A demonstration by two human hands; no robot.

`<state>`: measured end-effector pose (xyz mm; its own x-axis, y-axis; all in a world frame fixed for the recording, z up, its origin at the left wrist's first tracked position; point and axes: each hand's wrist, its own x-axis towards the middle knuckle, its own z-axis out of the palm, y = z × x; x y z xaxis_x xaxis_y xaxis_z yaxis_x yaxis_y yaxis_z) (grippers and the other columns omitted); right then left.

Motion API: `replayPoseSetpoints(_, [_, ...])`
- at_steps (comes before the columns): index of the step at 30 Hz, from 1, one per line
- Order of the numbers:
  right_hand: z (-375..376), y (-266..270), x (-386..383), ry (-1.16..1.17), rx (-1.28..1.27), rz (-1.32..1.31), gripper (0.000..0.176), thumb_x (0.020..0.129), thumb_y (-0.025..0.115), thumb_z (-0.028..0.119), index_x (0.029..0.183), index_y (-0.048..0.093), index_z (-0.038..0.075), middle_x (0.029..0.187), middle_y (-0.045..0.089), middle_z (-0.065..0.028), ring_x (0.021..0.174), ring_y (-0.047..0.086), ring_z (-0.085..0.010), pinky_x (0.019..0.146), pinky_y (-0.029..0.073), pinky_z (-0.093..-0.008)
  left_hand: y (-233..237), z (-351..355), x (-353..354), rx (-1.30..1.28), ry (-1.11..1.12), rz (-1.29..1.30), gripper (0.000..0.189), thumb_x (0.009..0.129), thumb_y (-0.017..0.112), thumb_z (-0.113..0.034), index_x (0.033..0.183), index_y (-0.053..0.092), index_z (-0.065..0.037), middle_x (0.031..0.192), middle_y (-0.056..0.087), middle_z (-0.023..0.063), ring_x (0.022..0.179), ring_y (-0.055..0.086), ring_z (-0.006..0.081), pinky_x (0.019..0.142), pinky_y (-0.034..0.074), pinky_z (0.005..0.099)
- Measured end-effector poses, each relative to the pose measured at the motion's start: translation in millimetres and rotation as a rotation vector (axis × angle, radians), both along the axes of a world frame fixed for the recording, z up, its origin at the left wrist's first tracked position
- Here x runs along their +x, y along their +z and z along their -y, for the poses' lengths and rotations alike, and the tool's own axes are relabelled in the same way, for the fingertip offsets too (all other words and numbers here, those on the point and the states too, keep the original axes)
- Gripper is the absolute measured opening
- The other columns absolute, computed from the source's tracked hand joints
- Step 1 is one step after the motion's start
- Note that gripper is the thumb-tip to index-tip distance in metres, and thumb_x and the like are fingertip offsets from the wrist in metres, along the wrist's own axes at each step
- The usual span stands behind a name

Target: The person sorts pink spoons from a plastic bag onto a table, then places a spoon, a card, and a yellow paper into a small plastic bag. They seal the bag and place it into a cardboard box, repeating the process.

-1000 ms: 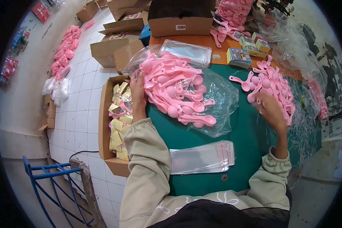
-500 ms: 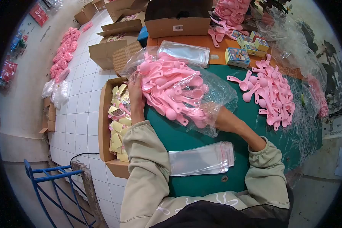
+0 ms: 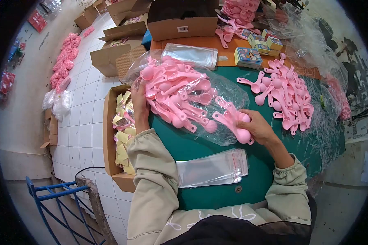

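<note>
A clear plastic bag [image 3: 229, 92] full of pink plastic spoons [image 3: 171, 92] lies on the green tabletop [image 3: 163, 141]. My left hand [image 3: 139, 100] grips the left side of this bag, its fingers partly hidden behind the plastic. Beyond the bag's right side, my right hand [image 3: 251, 124] is closed on a bunch of pink spoons [image 3: 233, 120], their round bowls toward me. To the right is a loose pile of pink spoons [image 3: 288, 96]. Nearer to me lies a stack of clear plastic sleeves [image 3: 210, 168].
An open carton [image 3: 110, 151] of packed items with yellowish cards stands at left. Behind are more clear sleeves [image 3: 192, 55], a brown box [image 3: 182, 20] and small stacks of printed cards [image 3: 248, 57]. Crumpled plastic film [image 3: 323, 134] covers the right edge. A blue metal frame [image 3: 61, 190] stands lower left.
My right hand has come out of the bag toward the right with a bunch of spoons. My left hand still holds the bag. The whole view has shifted slightly.
</note>
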<state>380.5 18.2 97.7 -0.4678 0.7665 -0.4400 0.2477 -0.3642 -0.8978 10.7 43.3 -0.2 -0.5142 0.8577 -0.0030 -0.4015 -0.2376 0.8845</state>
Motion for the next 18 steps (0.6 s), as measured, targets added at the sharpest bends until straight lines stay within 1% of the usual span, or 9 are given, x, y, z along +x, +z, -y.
replayPoseSetpoints(2, [6,-6,1,-0.025,-0.033,-0.066,0.036,0.075,0.068,0.014,0.105,0.055,-0.003,0.073,0.059,-0.0063,0.048,0.052,-0.0068,0.034,0.04,-0.0194,3,2,2,-0.007,0.009,-0.02,0.031,0.09,0.053,-0.017,0.115,0.048,0.001,0.108,0.055,0.0104,0.096,0.055,0.0158,0.082,0.047,0.0284])
replayPoseSetpoints(5, [15,4,2,-0.024,0.082,0.004,0.036,0.075,0.069,0.013,0.104,0.055,-0.002,0.072,0.059,-0.0055,0.049,0.052,-0.0068,0.034,0.039,-0.0194,5,3,3,-0.003,0.002,-0.011,0.031,0.09,0.053,-0.017,0.115,0.048,0.001,0.108,0.055,0.0102,0.096,0.055,0.0158,0.082,0.047,0.0284])
replayPoseSetpoints(8, [18,13,16,-0.004,0.14,0.057,0.037,0.071,0.072,0.012,0.102,0.056,-0.001,0.076,0.059,-0.0045,0.057,0.054,-0.0067,0.043,0.043,-0.02,9,4,7,0.021,-0.009,0.021,0.031,0.09,0.053,-0.017,0.115,0.048,0.001,0.108,0.055,0.0099,0.095,0.055,0.0158,0.082,0.047,0.0284])
replayPoseSetpoints(11, [12,24,35,-0.028,0.277,0.194,0.037,0.067,0.073,0.005,0.099,0.057,-0.001,0.084,0.058,-0.003,0.073,0.055,-0.0078,0.065,0.047,-0.0215,7,3,7,0.014,0.003,0.02,0.031,0.09,0.053,-0.016,0.115,0.048,0.001,0.108,0.055,0.0096,0.095,0.055,0.0158,0.082,0.047,0.0285])
replayPoseSetpoints(14, [3,28,55,-0.061,0.429,0.274,0.038,0.065,0.075,0.005,0.098,0.057,0.0,0.085,0.058,-0.0025,0.073,0.055,-0.0073,0.065,0.047,-0.0212,6,3,5,0.006,0.007,0.027,0.03,0.09,0.053,-0.016,0.114,0.048,0.001,0.108,0.055,0.0094,0.095,0.055,0.0159,0.082,0.047,0.0287])
replayPoseSetpoints(15, [3,29,58,-0.119,0.389,0.241,0.039,0.063,0.075,0.004,0.097,0.056,0.0,0.087,0.057,-0.0019,0.076,0.055,-0.0074,0.066,0.046,-0.0214,6,3,5,0.007,0.005,0.032,0.03,0.09,0.053,-0.016,0.114,0.048,0.001,0.108,0.055,0.0093,0.095,0.055,0.016,0.082,0.047,0.0287])
replayPoseSetpoints(18, [-3,30,65,-0.122,0.465,0.259,0.043,0.061,0.077,0.008,0.099,0.058,0.0,0.086,0.059,-0.0039,0.076,0.056,-0.0102,0.066,0.048,-0.0238,5,3,5,-0.003,0.015,0.005,0.031,0.089,0.053,-0.016,0.114,0.049,0.001,0.109,0.055,0.0095,0.096,0.055,0.0162,0.083,0.047,0.029])
